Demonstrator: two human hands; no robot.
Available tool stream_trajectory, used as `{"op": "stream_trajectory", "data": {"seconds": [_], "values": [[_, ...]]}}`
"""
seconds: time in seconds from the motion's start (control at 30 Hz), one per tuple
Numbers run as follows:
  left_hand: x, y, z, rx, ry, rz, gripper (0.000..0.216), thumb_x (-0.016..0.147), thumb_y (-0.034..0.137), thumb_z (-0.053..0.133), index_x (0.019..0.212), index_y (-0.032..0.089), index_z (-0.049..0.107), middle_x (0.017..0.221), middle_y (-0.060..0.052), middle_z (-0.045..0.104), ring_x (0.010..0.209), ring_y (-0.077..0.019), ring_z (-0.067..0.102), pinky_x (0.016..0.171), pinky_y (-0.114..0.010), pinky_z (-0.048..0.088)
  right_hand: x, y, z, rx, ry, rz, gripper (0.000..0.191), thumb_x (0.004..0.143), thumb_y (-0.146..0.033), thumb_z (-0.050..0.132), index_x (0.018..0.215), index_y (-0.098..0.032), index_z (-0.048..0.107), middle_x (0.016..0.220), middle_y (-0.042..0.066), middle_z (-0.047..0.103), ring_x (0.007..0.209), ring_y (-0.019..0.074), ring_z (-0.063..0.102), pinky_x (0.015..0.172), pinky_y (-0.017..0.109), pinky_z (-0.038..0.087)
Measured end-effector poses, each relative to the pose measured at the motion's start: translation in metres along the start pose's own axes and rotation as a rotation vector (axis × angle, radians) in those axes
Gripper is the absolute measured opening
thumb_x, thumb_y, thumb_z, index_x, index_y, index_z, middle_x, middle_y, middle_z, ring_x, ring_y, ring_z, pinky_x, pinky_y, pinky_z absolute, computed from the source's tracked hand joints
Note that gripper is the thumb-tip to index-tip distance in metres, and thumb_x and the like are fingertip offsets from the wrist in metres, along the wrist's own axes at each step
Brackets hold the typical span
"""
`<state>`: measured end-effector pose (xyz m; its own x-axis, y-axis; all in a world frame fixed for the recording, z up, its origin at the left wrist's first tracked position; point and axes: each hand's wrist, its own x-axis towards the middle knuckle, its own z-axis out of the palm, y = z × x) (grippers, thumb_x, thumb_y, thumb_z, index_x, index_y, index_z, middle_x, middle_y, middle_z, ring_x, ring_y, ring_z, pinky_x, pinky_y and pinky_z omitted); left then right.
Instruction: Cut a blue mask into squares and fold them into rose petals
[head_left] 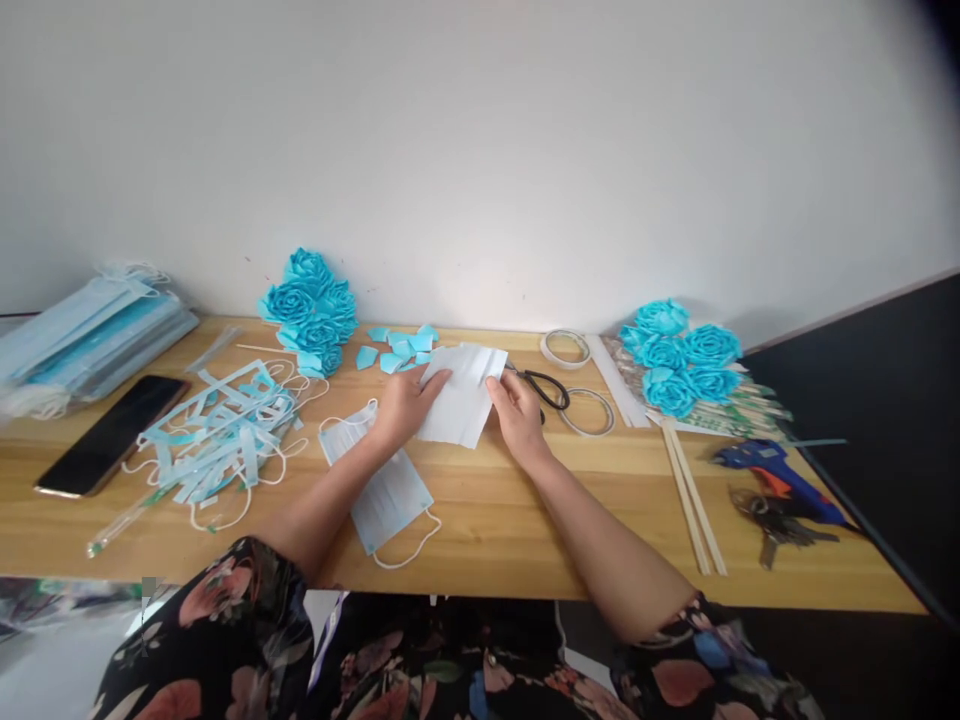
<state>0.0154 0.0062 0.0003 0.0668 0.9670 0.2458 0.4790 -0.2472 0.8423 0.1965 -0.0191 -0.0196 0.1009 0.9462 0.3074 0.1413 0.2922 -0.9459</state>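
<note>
A white sheet of mask fabric (463, 395), faintly creased, is stretched between my two hands just above the table. My left hand (409, 405) grips its left edge, thumb on top. On the opposite edge my right hand (517, 412) pinches it, fingers curled underneath. Partly under my left forearm lies a face mask (394, 500) with white ear loops. Black-handled scissors (551, 388) rest just beyond my right hand, their blades mostly hidden. Several cut blue pieces (401, 350) are scattered behind the sheet.
Blue fabric roses (315, 315) stand at the back left, more roses (679, 355) at the right. Mask scraps (225, 430), a phone (112, 435) and stacked masks (97, 335) fill the left. Tape rolls (566, 348), sticks (694, 500), a glue gun (784, 480) and keys (784, 525) lie right.
</note>
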Motion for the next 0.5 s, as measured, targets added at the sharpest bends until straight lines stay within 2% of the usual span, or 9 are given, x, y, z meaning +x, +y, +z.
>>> {"op": "stream_trajectory", "data": {"seconds": [0.13,0.2,0.37,0.5], "values": [[0.0009,-0.0043,-0.0002,0.035,0.010,0.034,0.044,0.088,0.052,0.047,0.058,0.020,0.042,0.056,0.001,0.042,0.057,-0.0130,0.039,0.053,-0.026,0.029,0.0011,0.0002,-0.0011,-0.132,0.108,-0.051,0.041,0.092,-0.048,0.052,0.062,-0.022,0.038,0.060,-0.004,0.033,0.059,0.0115,0.032,0.055,0.026,0.029],[0.0017,-0.0054,-0.0010,0.026,0.013,0.050,0.046,0.088,0.053,0.047,0.057,0.020,0.037,0.056,0.002,0.036,0.057,-0.0116,0.034,0.053,-0.025,0.026,0.0015,0.0009,-0.0010,-0.162,0.105,-0.063,0.041,0.092,-0.047,0.051,0.062,-0.022,0.036,0.059,-0.005,0.030,0.058,0.0113,0.031,0.054,0.027,0.026],[0.0021,-0.0043,-0.0020,-0.153,-0.009,0.077,0.044,0.089,0.051,0.047,0.061,0.020,0.035,0.060,0.004,0.030,0.058,-0.0105,0.032,0.055,-0.025,0.026,0.0008,0.0012,0.0005,-0.168,0.068,-0.071,0.044,0.090,-0.048,0.051,0.060,-0.023,0.031,0.058,-0.005,0.026,0.056,0.0106,0.028,0.054,0.027,0.023],[0.0023,-0.0050,-0.0004,-0.139,0.100,0.071,0.042,0.091,0.047,0.044,0.062,0.021,0.029,0.060,0.004,0.025,0.057,-0.0105,0.028,0.055,-0.025,0.025,-0.0004,-0.0006,0.0007,-0.152,0.090,-0.066,0.043,0.091,-0.047,0.050,0.061,-0.023,0.030,0.059,-0.006,0.026,0.057,0.0106,0.028,0.055,0.027,0.023]]}}
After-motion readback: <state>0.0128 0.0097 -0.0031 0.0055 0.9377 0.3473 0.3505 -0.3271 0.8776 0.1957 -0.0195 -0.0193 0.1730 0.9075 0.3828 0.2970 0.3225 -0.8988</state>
